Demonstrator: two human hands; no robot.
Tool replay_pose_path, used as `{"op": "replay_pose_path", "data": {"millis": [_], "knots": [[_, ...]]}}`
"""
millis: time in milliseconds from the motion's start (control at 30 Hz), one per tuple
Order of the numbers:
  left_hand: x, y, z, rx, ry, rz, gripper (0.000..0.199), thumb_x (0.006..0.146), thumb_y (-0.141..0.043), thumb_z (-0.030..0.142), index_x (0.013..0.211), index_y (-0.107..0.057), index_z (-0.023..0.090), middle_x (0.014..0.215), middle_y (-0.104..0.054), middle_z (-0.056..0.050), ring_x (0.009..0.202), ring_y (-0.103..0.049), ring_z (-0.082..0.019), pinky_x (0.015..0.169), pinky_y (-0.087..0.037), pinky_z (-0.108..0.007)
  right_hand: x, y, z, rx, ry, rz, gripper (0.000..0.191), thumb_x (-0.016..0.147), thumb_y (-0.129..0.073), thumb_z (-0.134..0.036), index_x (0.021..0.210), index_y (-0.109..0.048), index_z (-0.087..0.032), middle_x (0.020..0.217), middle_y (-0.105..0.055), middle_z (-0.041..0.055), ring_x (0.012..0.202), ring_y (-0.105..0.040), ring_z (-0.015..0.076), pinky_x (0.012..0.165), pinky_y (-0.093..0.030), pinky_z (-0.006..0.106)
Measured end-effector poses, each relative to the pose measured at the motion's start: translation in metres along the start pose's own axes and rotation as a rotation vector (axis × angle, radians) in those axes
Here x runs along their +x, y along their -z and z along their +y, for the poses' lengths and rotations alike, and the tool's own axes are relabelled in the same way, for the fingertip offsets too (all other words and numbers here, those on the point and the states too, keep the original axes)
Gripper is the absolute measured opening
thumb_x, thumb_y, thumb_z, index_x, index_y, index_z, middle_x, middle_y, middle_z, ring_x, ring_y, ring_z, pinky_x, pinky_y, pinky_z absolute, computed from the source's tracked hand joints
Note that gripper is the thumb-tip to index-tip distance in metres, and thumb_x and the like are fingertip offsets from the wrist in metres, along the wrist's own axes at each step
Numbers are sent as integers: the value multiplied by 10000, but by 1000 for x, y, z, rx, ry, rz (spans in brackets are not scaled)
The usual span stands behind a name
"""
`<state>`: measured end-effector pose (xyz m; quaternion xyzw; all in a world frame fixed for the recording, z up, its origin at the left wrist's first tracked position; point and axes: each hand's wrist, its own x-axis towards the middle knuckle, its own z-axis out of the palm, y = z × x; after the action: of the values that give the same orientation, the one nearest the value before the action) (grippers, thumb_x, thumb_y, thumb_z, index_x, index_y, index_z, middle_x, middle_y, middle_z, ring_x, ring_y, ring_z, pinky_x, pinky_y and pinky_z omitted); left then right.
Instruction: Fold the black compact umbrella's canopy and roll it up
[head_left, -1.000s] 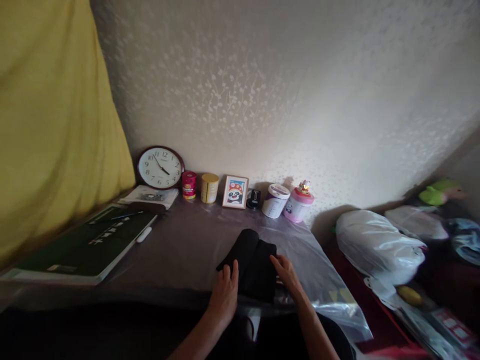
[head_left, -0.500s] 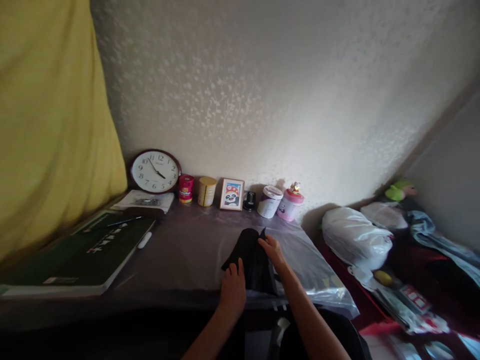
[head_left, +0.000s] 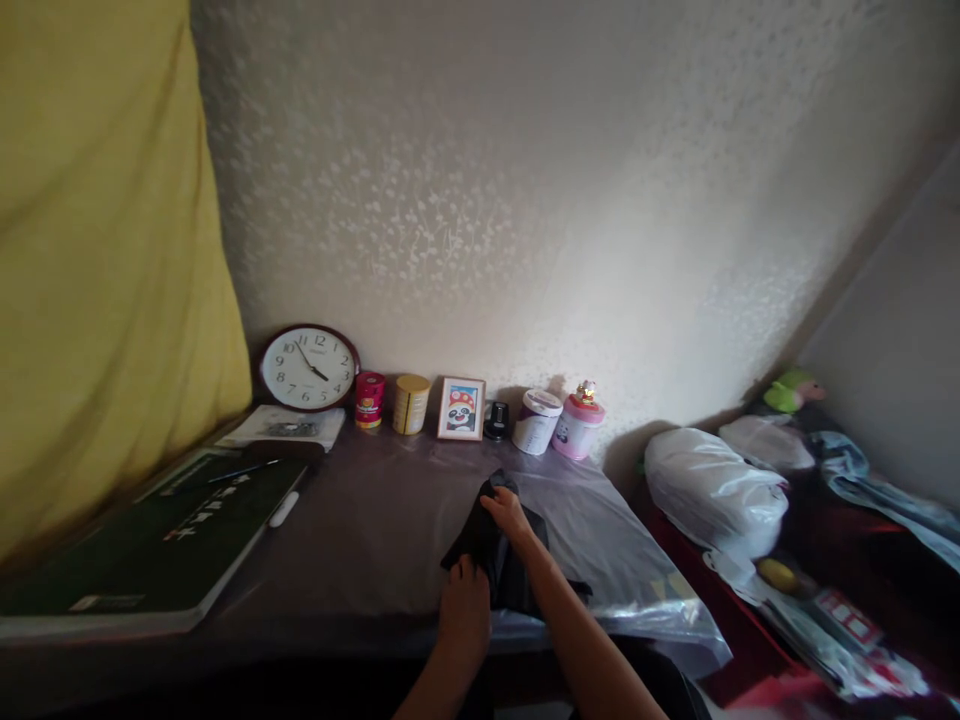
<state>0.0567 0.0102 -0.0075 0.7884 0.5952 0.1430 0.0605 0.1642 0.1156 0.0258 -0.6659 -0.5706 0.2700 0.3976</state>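
Note:
A dark, limp black cloth (head_left: 517,585) lies bunched on the plastic-covered table (head_left: 360,540), close to the front edge. I cannot make out what kind of article it is. My left hand (head_left: 465,600) is closed on its lower left part, fingers curled. Farther back, my right hand (head_left: 507,514) pinches its upper end, where the fabric folds over. A narrow black end of it pokes out to the right, beyond my right forearm.
Along the wall stand a clock (head_left: 310,368), a red tin (head_left: 369,400), a yellow tin (head_left: 411,405), a framed panda picture (head_left: 460,409) and two lidded tubs. A green board (head_left: 150,540) lies at left. White bags (head_left: 712,490) sit at right.
My right hand has moved left across the cloth, drawing its right side over the top. The left hand keeps its hold in about the same place. The camera view has tilted slightly up.

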Motion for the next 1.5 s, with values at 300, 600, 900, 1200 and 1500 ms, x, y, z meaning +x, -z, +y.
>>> {"op": "replay_pose_path", "data": {"millis": [300, 600, 900, 1200, 1500], "knots": [[-3, -1, -1, -37, 14, -42, 440, 786, -400, 69, 1218, -485, 81, 1212, -543, -140, 1108, -504, -214, 914, -380, -303, -2, -8, 9, -151, -68, -18, 346, 726, -559, -253, 1047, -586, -126, 781, -669, 44, 760, -624, 177, 620, -450, 236], [-17, 8, -10, -92, -91, 165, 463, 789, -387, 119, 1247, -447, 152, 1331, -425, -124, 1234, -385, -258, 1010, -325, -425, 4, -13, 16, -220, -55, -109, 358, 756, -541, -228, 1092, -549, -103, 900, -686, 100, 828, -635, 195, 624, -452, 240], [6, -7, -4, -131, -209, 112, 574, 759, -502, 186, 1317, -378, 249, 1334, -441, -47, 1199, -399, -245, 1017, -329, -436, -8, -5, 1, -173, 64, -306, 186, 786, -463, -207, 832, -639, -173, 676, -702, 13, 596, -638, 126, 526, -430, 194], [3, -20, -8, -163, -133, 82, 542, 731, -458, 142, 1269, -451, 197, 1325, -457, -58, 1213, -393, -240, 1035, -315, -409, -39, 8, 7, -129, 430, -294, 238, 862, -430, -245, 936, -656, -235, 832, -699, -5, 785, -637, 138, 730, -466, 231], [7, -29, -11, -59, -85, -134, 728, 703, -480, 100, 1386, -247, 197, 1450, -268, -144, 1304, -302, -271, 1015, -341, -400, -23, 23, 39, -290, 785, -246, 306, 929, -357, -280, 1063, -625, -217, 1080, -654, 55, 1117, -509, 184, 1017, -324, 388]]}}
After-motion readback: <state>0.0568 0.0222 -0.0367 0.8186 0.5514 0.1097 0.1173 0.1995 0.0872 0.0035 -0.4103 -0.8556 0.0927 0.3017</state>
